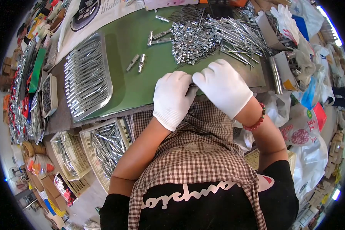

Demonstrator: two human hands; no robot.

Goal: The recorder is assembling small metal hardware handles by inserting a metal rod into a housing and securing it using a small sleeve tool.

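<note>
My left hand (172, 99) and my right hand (223, 87), both in white knit gloves, meet over the front edge of the green work surface (130, 88). Their fingers are closed around a small dark bit that shows between them; its kind is mostly hidden by the gloves. Just beyond lies a heap of small shiny metal sleeves (189, 44). To its right spreads a pile of thin metal rods (241, 36). Left of the heap, short metal tubes (142, 63) lie loose on the surface.
A metal tray (109, 82) with rows of slim metal parts stands at the left. Cream baskets (89, 147) of metal parts sit below the table edge. A thick metal tube (275, 75) and open boxes (286, 68) line the right side, beside plastic bags (306, 126).
</note>
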